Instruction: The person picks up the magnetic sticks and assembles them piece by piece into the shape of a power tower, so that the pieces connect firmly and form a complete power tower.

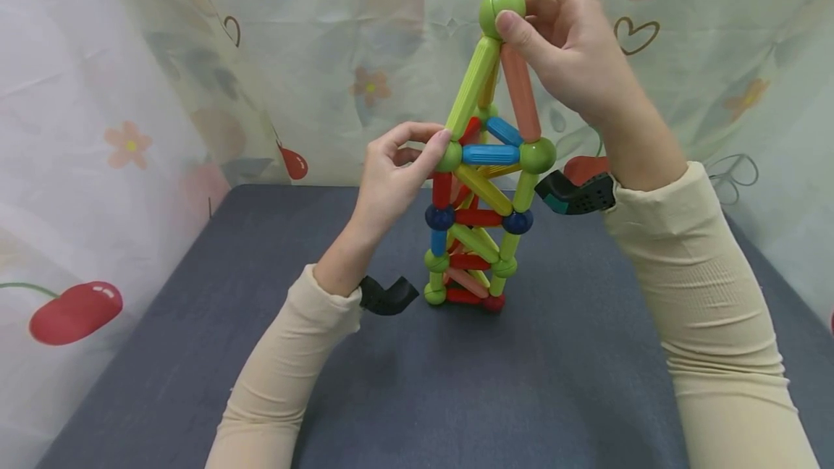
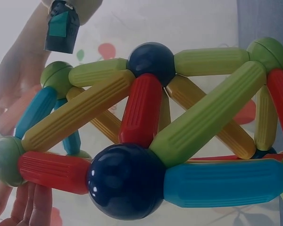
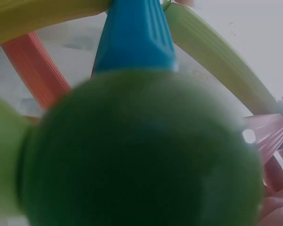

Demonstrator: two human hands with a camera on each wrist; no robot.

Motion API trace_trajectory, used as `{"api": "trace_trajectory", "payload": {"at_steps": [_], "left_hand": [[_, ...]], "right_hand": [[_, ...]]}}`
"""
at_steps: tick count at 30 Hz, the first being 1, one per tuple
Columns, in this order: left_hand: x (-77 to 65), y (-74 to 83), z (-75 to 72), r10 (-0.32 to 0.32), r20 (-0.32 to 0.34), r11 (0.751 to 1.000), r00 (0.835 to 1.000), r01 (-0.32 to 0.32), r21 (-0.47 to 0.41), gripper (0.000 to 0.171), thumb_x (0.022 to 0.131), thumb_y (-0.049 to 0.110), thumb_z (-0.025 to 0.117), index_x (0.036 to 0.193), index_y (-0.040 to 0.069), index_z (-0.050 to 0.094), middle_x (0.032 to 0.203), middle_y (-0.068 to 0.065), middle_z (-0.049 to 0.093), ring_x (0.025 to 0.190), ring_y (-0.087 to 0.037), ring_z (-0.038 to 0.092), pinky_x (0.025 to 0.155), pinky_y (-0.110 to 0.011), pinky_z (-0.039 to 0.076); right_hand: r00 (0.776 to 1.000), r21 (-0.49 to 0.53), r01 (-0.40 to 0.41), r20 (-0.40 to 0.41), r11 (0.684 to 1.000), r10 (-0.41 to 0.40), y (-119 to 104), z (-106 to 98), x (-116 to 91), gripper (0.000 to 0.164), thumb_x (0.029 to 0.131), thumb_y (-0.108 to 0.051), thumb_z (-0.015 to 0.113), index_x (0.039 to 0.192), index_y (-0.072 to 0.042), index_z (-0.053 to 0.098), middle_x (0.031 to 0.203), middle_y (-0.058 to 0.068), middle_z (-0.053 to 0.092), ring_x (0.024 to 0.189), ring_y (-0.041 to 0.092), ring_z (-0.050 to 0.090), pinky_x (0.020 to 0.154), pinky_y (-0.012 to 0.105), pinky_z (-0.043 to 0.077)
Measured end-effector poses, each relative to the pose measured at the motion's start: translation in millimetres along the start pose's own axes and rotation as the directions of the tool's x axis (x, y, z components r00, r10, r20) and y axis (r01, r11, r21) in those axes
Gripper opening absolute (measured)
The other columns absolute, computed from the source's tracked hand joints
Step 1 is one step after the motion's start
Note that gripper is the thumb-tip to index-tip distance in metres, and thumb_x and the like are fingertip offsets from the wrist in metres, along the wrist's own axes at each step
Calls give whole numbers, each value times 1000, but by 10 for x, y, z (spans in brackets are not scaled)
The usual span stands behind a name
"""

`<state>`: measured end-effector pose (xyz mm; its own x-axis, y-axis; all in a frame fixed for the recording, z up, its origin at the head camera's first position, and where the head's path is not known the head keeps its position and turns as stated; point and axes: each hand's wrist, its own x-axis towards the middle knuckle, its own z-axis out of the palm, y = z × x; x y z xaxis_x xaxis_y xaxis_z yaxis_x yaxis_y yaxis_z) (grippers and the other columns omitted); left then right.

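Observation:
A tall tower of coloured rods and balls stands on the dark table. At its peak, my right hand [image 1: 576, 42] grips a green ball [image 1: 503, 6] between thumb and fingers. A light green rod [image 1: 472, 85], a salmon rod [image 1: 521, 93] and a yellow rod behind them slope up to that ball. Lower down, my left hand [image 1: 397, 176] pinches the green corner ball [image 1: 451, 156] where the light green rod ends. A blue rod [image 1: 490, 155] links this corner to another green ball [image 1: 538, 156], which fills much of the right wrist view.
Dark blue balls [image 1: 440, 217] join the tower's middle level, with red, yellow and green rods between. Its foot has a red ball [image 1: 493, 303] on the dark tabletop [image 1: 521, 396]. A patterned cloth [image 1: 417, 78] hangs close behind. Black wrist cameras [image 1: 391, 297] stick out beside both sleeves.

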<state>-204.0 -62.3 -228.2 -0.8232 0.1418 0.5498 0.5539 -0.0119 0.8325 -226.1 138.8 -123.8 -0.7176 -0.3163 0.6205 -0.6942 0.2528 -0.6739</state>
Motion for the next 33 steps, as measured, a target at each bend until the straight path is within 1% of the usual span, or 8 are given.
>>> {"api": "trace_trajectory", "payload": {"at_steps": [5,8,12,15,17,21,26,33], "left_hand": [[1,-20,2,7,-5,1000,1000,-7,-5,23,95,11,59,109,-6,66,108,-14,64,73,-9,65,67,-26,55],[1,-32,1,11,-4,1000,1000,-11,-4,23,95,11,59,110,-5,66,108,-14,64,73,-10,66,68,-26,55],[0,-44,0,15,-5,1000,1000,-15,-3,24,95,11,59,110,-5,66,109,-14,64,74,-10,66,68,-26,55],[-2,-48,0,19,-10,1000,1000,-19,-3,24,94,11,59,110,-5,66,109,-14,64,74,-10,66,68,-26,55],[-2,-52,1,21,-12,1000,1000,-21,-4,23,94,11,59,110,-5,66,108,-14,64,74,-10,66,68,-27,55],[-2,-56,5,24,-17,1000,1000,-24,-6,23,95,11,59,110,-5,66,107,-15,64,74,-10,66,69,-27,55],[-2,-59,9,25,-19,1000,1000,-25,-9,23,95,11,59,110,-5,66,107,-15,64,73,-9,66,70,-28,56],[-9,-59,6,21,-14,1000,1000,-21,-15,23,95,10,59,111,-5,66,108,-16,64,74,-8,66,71,-28,56]], "right_hand": [[1000,-5,-13,-11,1000,13,20,6,-25,31,98,-11,55,128,-15,51,112,4,62,106,18,59,104,30,44],[1000,3,-9,-14,1000,9,42,3,-41,34,97,-10,56,130,-15,51,111,3,63,106,18,60,103,29,45],[1000,114,10,-14,993,-8,81,-13,-56,38,93,-5,61,129,-12,53,108,5,66,102,18,62,98,27,48],[1000,203,11,-24,979,-6,100,-21,-65,39,90,-3,64,127,-10,55,104,6,67,99,19,63,98,27,48],[999,226,6,-37,974,2,109,-21,-68,39,89,-3,66,126,-10,56,103,6,68,99,19,64,98,27,48],[999,231,4,-54,973,9,119,-9,-77,40,89,-4,67,126,-10,55,105,6,67,99,19,64,99,28,47],[998,210,11,-69,978,3,125,10,-96,40,90,-5,66,127,-10,54,107,6,66,99,19,63,96,26,49],[995,152,47,-97,987,-32,138,38,-105,37,91,-5,64,126,-12,55,105,5,67,96,21,64,91,24,50]]}}
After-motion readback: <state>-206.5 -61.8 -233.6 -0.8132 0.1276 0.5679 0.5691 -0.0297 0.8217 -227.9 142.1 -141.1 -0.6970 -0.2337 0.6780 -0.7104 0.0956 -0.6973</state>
